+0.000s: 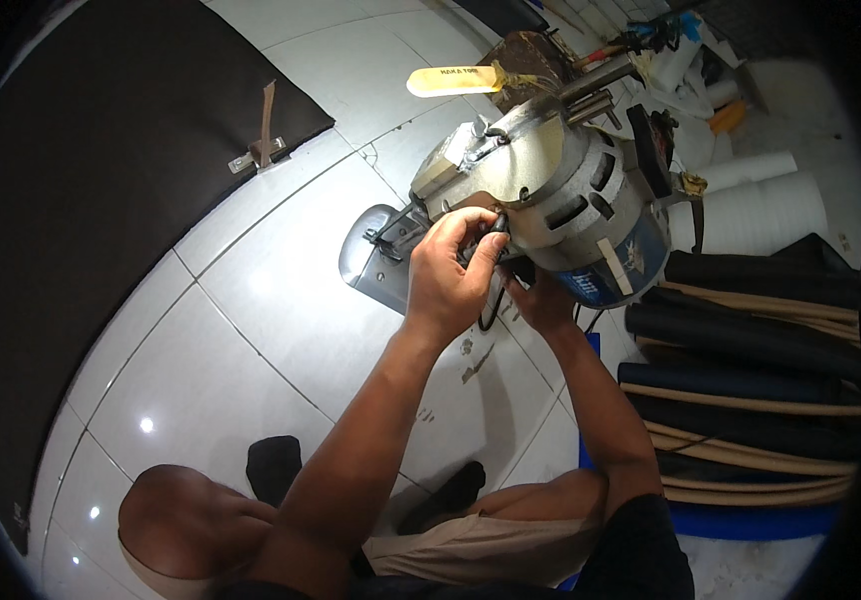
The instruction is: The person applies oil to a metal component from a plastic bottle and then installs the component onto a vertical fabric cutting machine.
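A silver motor-driven machine, which looks like a cloth cutter, is tipped at an angle ahead of me. Its round motor housing carries a blue label. My left hand pinches a small black piece between thumb and fingers, right against the machine's side. Below it, a black cable hangs in a loop. Under the motor housing is my right hand, its fingers mostly hidden by the machine and shadow. A rounded grey metal plate sits at the machine's left end. A yellow handle sticks out above it.
White floor tiles lie around my feet. A large dark panel with a metal latch fills the left. Dark and tan fabric rolls are stacked at right, near white rolls. Assorted tools lie behind the machine.
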